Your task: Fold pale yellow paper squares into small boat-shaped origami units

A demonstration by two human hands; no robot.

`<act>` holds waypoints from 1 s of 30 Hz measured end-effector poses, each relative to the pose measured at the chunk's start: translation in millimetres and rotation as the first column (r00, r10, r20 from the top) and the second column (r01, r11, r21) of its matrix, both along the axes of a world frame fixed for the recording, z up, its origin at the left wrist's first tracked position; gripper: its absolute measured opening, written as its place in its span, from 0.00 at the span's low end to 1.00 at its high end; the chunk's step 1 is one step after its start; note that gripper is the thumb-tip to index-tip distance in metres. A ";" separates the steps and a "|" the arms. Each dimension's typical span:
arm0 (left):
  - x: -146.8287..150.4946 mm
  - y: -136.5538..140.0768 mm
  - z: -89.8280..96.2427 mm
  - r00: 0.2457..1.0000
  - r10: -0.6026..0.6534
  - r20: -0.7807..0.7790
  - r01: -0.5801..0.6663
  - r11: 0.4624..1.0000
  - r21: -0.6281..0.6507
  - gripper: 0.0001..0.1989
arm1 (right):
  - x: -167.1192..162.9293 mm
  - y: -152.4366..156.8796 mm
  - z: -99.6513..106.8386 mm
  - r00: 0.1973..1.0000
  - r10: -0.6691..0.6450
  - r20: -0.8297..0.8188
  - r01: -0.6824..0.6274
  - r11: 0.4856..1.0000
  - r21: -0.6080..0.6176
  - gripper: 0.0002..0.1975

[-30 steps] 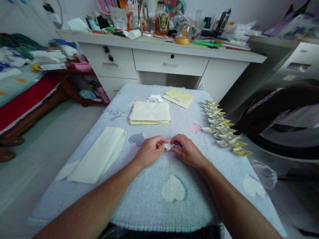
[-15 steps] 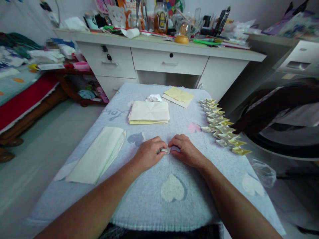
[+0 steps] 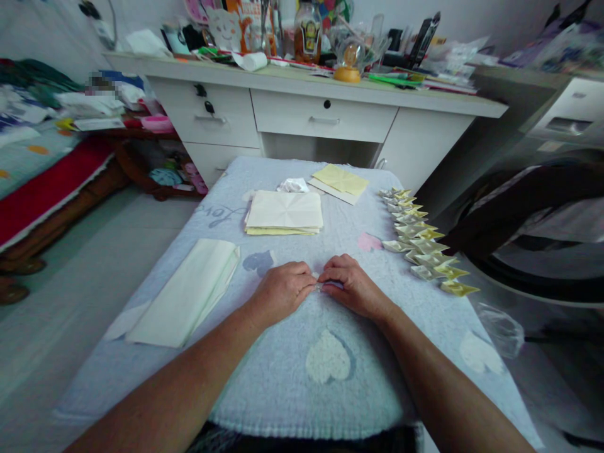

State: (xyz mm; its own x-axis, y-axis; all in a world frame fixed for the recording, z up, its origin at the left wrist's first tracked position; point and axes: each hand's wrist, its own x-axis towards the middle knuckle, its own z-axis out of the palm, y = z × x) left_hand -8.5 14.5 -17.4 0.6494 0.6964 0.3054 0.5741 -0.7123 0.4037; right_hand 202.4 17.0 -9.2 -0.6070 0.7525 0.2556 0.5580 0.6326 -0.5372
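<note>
"How's your grip?"
"Pinched at both fingertips: my left hand (image 3: 283, 292) and right hand (image 3: 353, 286) grasp one small piece of pale paper (image 3: 318, 287), at or just above the tablecloth (image 3: 325, 406)."
"What's changed?"
"My left fingers have closed over it; a second ago more paper showed. I'd judge I'm pressing it now, not opening it."
"Around you?"
"Stacked creased sheets (image 3: 284, 211) ahead, folded paper shapes (image 3: 428, 245) lined up on my right."
"Containers?"
"On the desk (image 3: 264, 78), a jar (image 3: 307, 41) with something amber inside. Off left, a pink bowl (image 3: 157, 124); I can't tell its contents."
</note>
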 end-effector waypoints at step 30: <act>-0.9 4.2 0.1 0.998 0.046 0.034 -0.041 0.990 -0.136 0.06 | -13.8 -7.2 -4.4 0.996 -0.074 0.057 0.073 0.997 0.021 0.04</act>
